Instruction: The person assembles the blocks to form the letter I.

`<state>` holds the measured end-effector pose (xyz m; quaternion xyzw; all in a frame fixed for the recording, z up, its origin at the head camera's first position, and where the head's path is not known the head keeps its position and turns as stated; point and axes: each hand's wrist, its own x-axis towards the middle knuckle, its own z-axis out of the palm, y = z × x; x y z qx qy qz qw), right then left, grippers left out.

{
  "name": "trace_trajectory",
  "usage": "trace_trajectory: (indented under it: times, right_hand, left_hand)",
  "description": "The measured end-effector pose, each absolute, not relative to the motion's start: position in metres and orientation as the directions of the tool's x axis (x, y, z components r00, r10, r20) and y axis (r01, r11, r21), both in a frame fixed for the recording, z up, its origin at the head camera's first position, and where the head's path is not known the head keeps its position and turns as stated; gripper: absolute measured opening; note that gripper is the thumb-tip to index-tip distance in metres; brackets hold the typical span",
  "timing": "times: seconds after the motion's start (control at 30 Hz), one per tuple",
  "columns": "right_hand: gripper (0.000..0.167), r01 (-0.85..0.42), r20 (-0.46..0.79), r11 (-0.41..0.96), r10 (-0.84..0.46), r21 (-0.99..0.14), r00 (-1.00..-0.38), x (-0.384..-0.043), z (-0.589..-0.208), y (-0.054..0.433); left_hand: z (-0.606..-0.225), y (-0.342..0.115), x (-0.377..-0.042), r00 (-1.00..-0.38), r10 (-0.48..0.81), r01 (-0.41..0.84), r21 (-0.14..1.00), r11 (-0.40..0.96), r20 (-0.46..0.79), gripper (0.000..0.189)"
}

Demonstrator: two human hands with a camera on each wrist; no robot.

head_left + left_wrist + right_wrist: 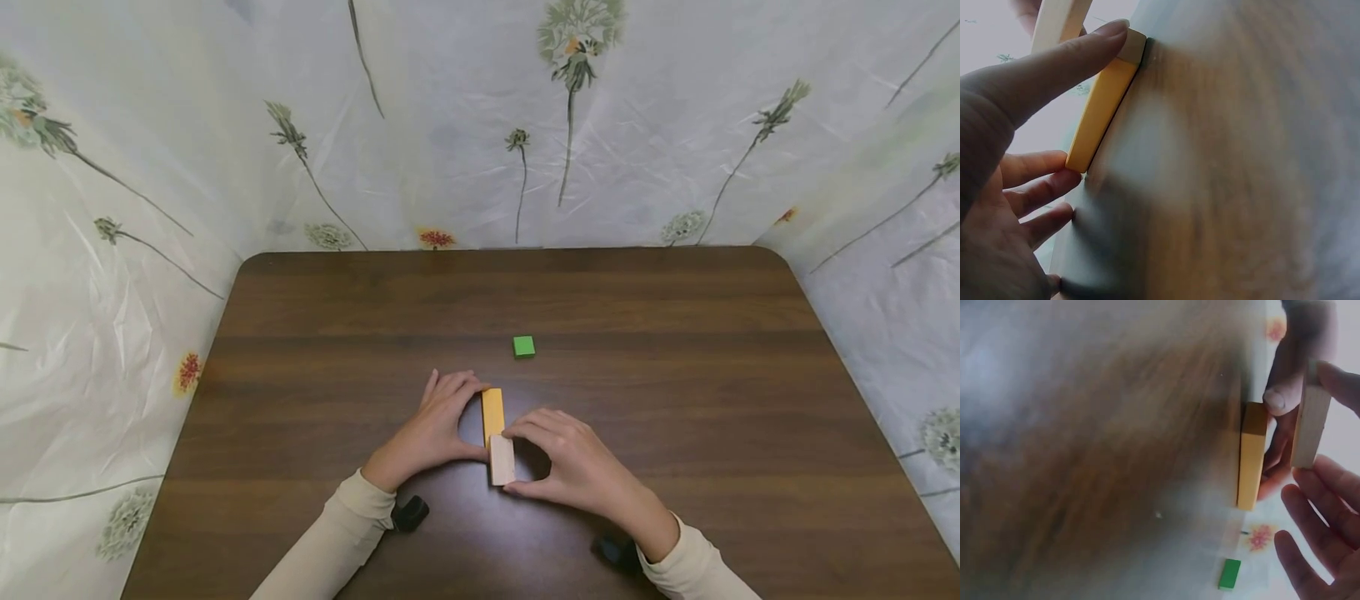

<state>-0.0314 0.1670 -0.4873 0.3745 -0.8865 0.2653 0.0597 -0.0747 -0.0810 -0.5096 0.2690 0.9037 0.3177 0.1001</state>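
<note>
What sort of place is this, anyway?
Probably a screened-off tabletop workspace, though the wider room is hidden. Flower-printed sheeting borders a brown table on three sides, with a yellow block and green block on it.

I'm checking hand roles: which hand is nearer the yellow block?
Left. The left hand touches the yellow block near both ends; the right hand holds the pale block above it.

Booth-like: floral sheeting point(450, 150), brown table point(697, 375).

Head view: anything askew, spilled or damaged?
Nothing stands out: no spill or visible damage. The yellow rectangular block and small green rectangular block rest on the brown wood-grain table; the pale rectangular wooden block is held above it, looking intact.
</note>
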Motion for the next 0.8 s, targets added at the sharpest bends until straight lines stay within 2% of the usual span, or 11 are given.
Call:
trace_trajectory:
  times: [0.33,0.8]
  right_hand:
    - [0.058,-0.693,0.297,0.576,-0.635,-0.433,-0.713,-0.029,-0.489,0.167]
    - [0.057,-0.7,0.246,0.579,-0.669,-0.419,-0.701,-0.024,-0.487,0.165]
  left_hand:
    - [-0.509,-0.081,-0.077,-0.837,0.547,0.418,0.642,0.643,-0.003,0.095]
    - [-0.506,-0.091,-0.082,-0.811,0.584,0.393,0.701,0.595,-0.041,0.108]
